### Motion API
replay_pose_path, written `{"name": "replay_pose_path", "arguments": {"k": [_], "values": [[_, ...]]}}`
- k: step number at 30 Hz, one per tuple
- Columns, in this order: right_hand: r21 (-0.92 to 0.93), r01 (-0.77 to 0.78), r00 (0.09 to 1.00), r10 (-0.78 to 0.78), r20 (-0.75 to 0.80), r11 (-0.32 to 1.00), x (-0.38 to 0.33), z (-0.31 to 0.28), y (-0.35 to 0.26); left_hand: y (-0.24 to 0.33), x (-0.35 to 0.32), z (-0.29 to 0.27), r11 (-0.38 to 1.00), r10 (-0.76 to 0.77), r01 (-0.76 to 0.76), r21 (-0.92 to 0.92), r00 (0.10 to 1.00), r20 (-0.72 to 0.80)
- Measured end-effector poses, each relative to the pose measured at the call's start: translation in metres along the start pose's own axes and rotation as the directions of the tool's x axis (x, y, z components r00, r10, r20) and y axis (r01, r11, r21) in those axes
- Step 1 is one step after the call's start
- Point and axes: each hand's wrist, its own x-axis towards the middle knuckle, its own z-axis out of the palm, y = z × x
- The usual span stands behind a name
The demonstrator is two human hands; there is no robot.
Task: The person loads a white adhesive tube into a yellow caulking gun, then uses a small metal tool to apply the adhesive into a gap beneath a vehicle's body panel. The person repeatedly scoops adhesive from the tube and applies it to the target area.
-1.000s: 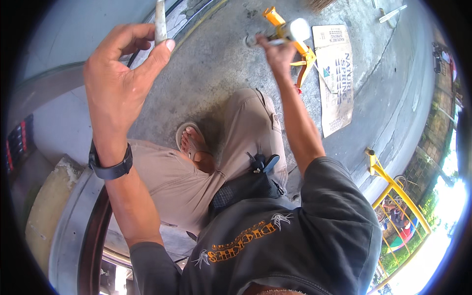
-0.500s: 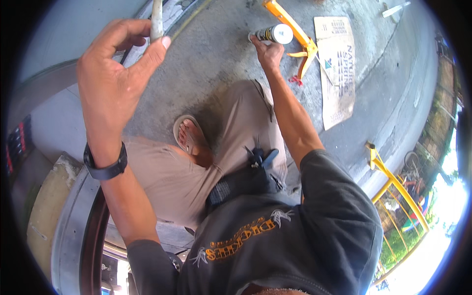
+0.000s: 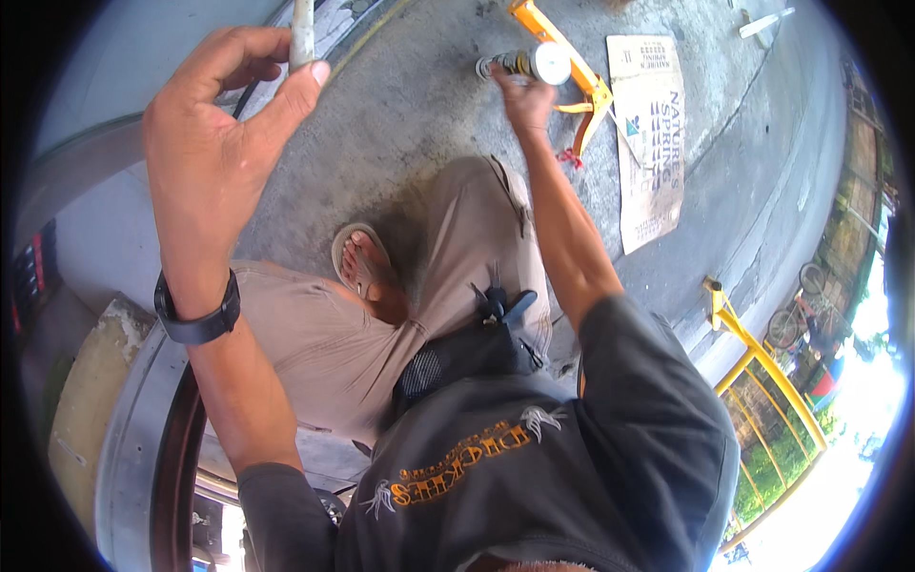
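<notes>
My left hand [image 3: 214, 124] is raised at the upper left, with thumb and fingers pinched on a whitish stick [image 3: 302, 36]. The stick's upper end runs out of the picture. My right hand [image 3: 526, 103] reaches forward over the ground, its fingers wrapped round a cylindrical can [image 3: 517, 64]. The can has a dark and yellow label, and its round white end faces up and right. Just beyond it lies a yellow frame [image 3: 564, 59] shaped like a caulking gun, with a handle and trigger at its near end.
Flattened printed cardboard [image 3: 658, 200] lies right of the yellow frame, on concrete ground [image 3: 372, 143]. A small red scrap [image 3: 570, 158] is near the handle. My sandalled foot [image 3: 364, 262] rests below. A yellow railing [image 3: 777, 381] stands at the right; a pale panel [image 3: 105, 86] borders the left.
My left hand has shifted slightly up and left with the stick. The can in my right hand has tipped a little, showing more of its side. Both holds stay the same.
</notes>
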Motion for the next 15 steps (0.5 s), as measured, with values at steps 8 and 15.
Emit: {"name": "replay_pose_path", "arguments": {"k": [8,15], "values": [[-0.019,-0.218,0.964,0.219,0.15,0.976,0.03,-0.017,-0.073,-0.003,-0.003,-0.002,0.999,-0.009,0.01,0.03,0.999,-0.034],[0.723,-0.201,0.979,0.169,0.117,0.661,0.067,-0.066,-0.121,-0.01,-0.008,-0.009,1.0,-0.011,0.012,0.014,0.998,-0.059]]}}
